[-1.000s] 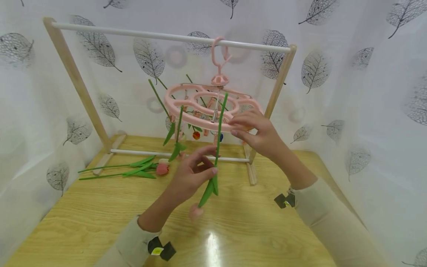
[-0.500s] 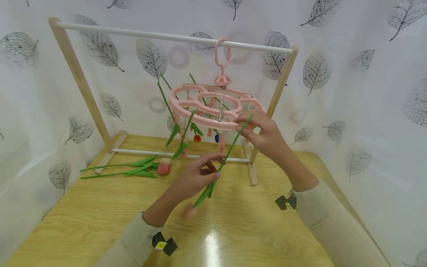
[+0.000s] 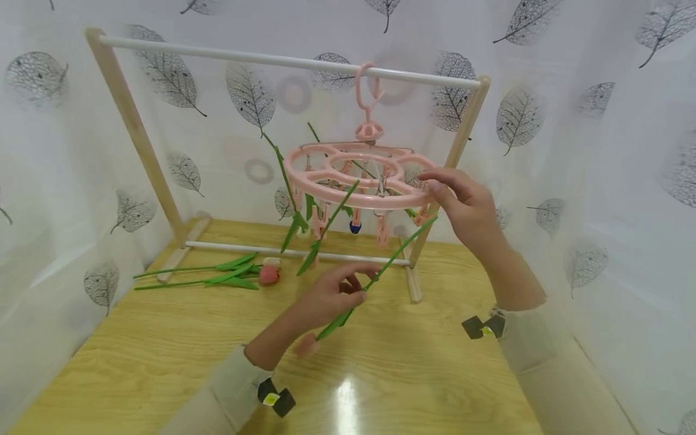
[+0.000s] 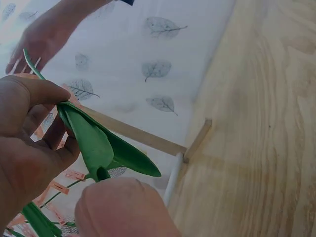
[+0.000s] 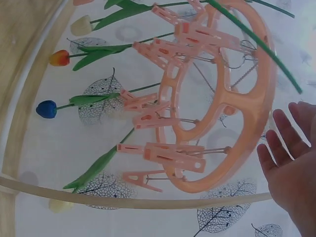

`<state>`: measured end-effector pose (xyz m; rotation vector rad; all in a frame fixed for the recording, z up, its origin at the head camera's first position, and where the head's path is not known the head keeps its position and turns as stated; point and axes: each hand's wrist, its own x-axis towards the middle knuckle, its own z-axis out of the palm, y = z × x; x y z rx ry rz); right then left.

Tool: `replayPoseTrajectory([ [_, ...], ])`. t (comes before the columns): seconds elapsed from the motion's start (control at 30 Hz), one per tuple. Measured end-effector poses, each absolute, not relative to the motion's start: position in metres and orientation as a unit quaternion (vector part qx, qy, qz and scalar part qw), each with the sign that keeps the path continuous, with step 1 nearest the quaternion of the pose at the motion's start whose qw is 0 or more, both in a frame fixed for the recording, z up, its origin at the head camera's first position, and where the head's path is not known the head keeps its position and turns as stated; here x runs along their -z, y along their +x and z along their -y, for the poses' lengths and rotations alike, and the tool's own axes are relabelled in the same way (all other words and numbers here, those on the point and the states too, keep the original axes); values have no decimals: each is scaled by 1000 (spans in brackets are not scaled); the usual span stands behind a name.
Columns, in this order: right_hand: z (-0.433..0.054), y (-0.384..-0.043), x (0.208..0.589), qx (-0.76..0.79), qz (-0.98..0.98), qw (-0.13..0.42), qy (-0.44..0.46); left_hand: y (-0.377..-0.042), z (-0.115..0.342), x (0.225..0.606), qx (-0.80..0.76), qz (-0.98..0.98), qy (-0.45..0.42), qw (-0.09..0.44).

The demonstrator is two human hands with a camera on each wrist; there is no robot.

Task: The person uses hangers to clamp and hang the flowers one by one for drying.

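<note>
hanger (image 3: 391,202): smooth plastic | tulip leaves (image 4: 91,140): smooth, plastic-looking | tabletop (image 3: 435,374): glossy wood-grain | post (image 3: 135,133): matt wood | sleeve (image 3: 225,380): matt cloth

Pale, softly creased sheeting (image 3: 549,254) across back and both sides, printed with dark skeleton leaves (image 3: 519,119) and fainter grey rings (image 3: 281,94). Bench (image 3: 424,374) below in yellow-toned wood grain, far right corner rounded (paler, nearly beige, in the left wrist view). Light soft, with one white streak of glare (image 3: 347,406) on the bench's near middle.
</note>
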<state>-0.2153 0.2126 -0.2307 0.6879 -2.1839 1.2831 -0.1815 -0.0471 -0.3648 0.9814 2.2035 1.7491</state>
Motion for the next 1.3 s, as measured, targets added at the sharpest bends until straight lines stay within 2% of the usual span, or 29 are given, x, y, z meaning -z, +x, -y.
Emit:
replayPoseTrajectory([
  [0.17, -214, -196, 228, -512, 761, 291, 271, -186, 44, 371, -565, -754, 323, 91],
  [0.27, -207, -185, 236, -515, 757, 279, 290, -194, 43, 375, -552, -766, 314, 98],
  [0.37, -197, -180, 247, -516, 784, 231, 255, -204, 39, 378, -546, -777, 292, 111],
  [0.53, -183, -187, 266, -552, 810, 120, 157, -218, 31, 378, -554, -779, 266, 126],
  [0.67, -180, -199, 278, -600, 783, 58, 153, -225, 22, 378, -567, -766, 271, 133],
  [0.8, -178, -207, 286, -636, 753, 19, 165, -227, 15, 378, -576, -754, 286, 134],
  [1.1, -175, -202, 288, -652, 741, 4, 160, -232, 13, 371, -577, -754, 292, 117],
  [1.3, -172, -189, 286, -627, 765, 30, 145, -231, 13, 362, -582, -752, 290, 109],
])
